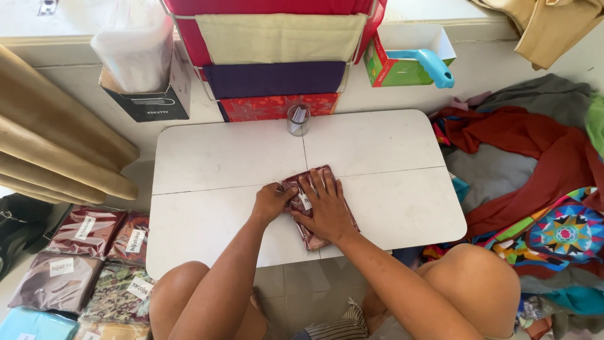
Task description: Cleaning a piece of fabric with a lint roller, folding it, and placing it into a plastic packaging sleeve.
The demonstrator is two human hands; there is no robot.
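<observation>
A folded dark red patterned cloth in a clear plastic wrap lies in the middle of a low white folding table. My right hand presses flat on top of it, fingers spread. My left hand is curled at the packet's left edge, pinching the wrap beside a small white label. Both forearms reach in from below, and my knees flank the table's near edge.
A small glass stands at the table's far edge. Behind it are stacked folded fabrics, a black box with plastic bags and a green box. Wrapped cloth packets lie lower left. Loose colourful cloths pile on the right.
</observation>
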